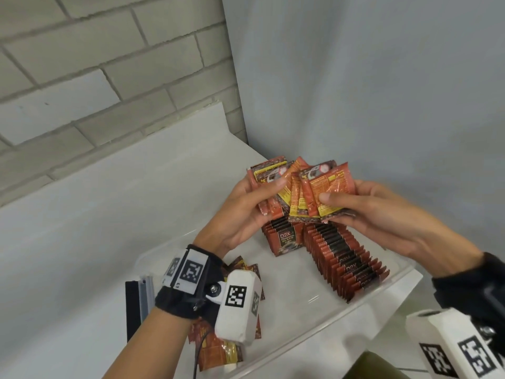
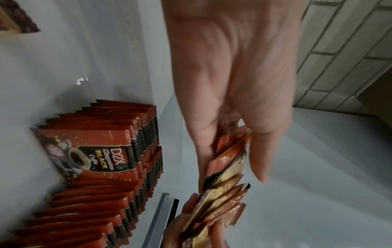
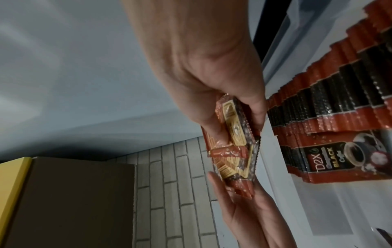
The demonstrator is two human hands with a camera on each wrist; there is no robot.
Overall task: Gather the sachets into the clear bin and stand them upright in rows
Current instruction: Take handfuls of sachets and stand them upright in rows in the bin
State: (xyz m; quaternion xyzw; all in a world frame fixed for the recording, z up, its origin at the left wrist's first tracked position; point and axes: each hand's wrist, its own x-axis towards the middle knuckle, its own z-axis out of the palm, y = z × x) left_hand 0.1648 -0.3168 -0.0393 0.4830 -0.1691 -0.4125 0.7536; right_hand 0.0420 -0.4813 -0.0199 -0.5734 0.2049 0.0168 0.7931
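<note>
Fanned sachets (image 1: pixel 300 190): lower edges hidden behind the thumbs; count not readable where they overlap. Back print too small to read. Left hand (image 1: pixel 246 212) fingers behind the fan, out of sight in head view. Loose sachets (image 1: pixel 218 348) under the left wrist mostly covered by the wrist camera (image 1: pixel 237 305). Upright rows (image 1: pixel 347 263): far ends hidden below the held fan. Left wrist view blurred at the fingers (image 2: pixel 260 159).

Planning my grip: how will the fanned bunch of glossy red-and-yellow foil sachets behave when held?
The fanned bunch of glossy red-and-yellow foil sachets probably slides apart easily, since it already splays between left hand and right hand. Thin packets likely flex and seem light.
</note>
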